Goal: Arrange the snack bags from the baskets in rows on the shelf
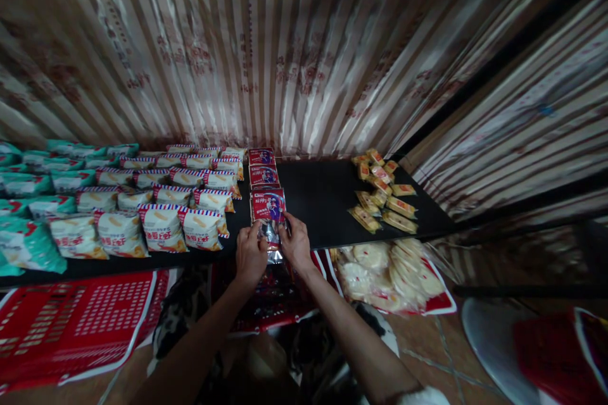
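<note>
My left hand [251, 253] and my right hand [295, 243] are close together at the front edge of a black shelf [318, 196]. Their fingers are closed on the two sides of a snack packet [272, 235] with a silvery lower end; the hands hide part of it. Directly behind it, a red snack packet [267, 204] with a dark blue figure lies on the shelf. Two more packets of that kind, a middle one [263, 175] and a rear one [261, 156], continue the line toward the curtain.
Rows of white snack bags [161, 228] and teal bags [33, 243] stand left. Small yellow packets [380, 193] lie loosely on the right. Below are a red basket [95, 316], a basket of dark packets [280, 304] and bagged pale round items [394, 272]. A striped curtain [266, 44] hangs behind.
</note>
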`<control>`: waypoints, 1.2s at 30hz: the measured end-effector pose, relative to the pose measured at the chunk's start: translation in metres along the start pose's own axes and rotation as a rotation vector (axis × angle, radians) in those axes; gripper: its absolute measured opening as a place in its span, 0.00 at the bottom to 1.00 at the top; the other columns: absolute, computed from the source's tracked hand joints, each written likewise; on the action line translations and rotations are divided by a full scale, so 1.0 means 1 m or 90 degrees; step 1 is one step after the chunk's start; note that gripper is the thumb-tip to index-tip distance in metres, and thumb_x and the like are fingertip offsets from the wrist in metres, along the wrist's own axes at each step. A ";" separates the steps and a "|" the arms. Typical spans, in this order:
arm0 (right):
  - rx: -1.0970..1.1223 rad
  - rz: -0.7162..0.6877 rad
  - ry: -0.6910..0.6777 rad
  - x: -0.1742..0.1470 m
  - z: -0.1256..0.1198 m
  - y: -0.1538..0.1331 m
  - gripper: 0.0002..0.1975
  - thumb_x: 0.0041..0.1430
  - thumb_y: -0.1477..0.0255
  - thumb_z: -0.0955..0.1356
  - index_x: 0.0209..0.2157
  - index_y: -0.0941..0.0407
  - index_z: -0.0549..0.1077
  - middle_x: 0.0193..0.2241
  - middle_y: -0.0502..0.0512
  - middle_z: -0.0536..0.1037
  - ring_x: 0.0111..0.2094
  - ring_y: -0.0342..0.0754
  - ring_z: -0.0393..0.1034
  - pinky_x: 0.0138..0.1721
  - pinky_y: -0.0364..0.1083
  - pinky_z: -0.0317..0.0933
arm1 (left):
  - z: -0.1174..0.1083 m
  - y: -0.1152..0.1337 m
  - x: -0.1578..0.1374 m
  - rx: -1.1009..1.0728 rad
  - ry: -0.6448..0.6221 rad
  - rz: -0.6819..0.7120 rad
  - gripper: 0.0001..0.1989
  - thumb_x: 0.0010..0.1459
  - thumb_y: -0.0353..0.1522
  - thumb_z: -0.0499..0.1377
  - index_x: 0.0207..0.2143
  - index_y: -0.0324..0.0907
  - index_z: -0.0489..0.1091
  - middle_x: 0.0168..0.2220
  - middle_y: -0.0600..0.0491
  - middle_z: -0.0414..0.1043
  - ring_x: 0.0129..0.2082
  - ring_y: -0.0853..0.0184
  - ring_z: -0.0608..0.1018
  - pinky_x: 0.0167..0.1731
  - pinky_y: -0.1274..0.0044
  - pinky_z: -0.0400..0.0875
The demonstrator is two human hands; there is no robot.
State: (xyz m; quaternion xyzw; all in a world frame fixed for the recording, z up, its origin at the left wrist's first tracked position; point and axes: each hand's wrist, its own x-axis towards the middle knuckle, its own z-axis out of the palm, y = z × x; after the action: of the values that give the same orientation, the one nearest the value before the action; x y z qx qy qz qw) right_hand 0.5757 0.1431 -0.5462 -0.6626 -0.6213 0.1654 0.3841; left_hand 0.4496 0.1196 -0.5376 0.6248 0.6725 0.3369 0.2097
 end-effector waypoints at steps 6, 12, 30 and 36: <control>0.025 0.000 0.007 -0.001 0.000 0.004 0.21 0.57 0.68 0.60 0.50 0.62 0.69 0.44 0.63 0.75 0.48 0.54 0.65 0.51 0.53 0.59 | -0.002 0.003 -0.007 0.031 -0.018 -0.021 0.22 0.57 0.31 0.51 0.55 0.38 0.63 0.47 0.44 0.66 0.49 0.60 0.67 0.51 0.68 0.63; 0.056 0.010 0.002 0.000 0.000 0.004 0.20 0.56 0.70 0.61 0.50 0.59 0.69 0.45 0.61 0.75 0.47 0.52 0.67 0.49 0.52 0.61 | -0.005 0.003 -0.004 0.027 -0.041 -0.010 0.22 0.58 0.32 0.51 0.53 0.34 0.63 0.47 0.43 0.69 0.48 0.59 0.68 0.52 0.67 0.61; 0.066 0.028 0.033 -0.029 -0.006 0.000 0.19 0.55 0.72 0.61 0.49 0.58 0.69 0.44 0.61 0.75 0.45 0.53 0.67 0.49 0.54 0.61 | 0.000 0.001 -0.033 -0.034 0.035 -0.040 0.16 0.55 0.30 0.51 0.45 0.40 0.69 0.43 0.46 0.70 0.47 0.60 0.70 0.50 0.68 0.64; -0.018 -0.013 0.081 -0.030 -0.007 -0.008 0.17 0.55 0.71 0.61 0.45 0.59 0.72 0.42 0.63 0.75 0.47 0.56 0.64 0.50 0.57 0.58 | 0.000 0.003 -0.034 -0.039 0.067 -0.027 0.15 0.55 0.31 0.51 0.43 0.39 0.71 0.44 0.44 0.69 0.47 0.58 0.70 0.50 0.65 0.65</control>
State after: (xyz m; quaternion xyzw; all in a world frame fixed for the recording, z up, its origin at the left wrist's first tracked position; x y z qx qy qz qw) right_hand 0.5702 0.1124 -0.5438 -0.6706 -0.6048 0.1103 0.4152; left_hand 0.4563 0.0860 -0.5402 0.5852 0.6849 0.3851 0.2002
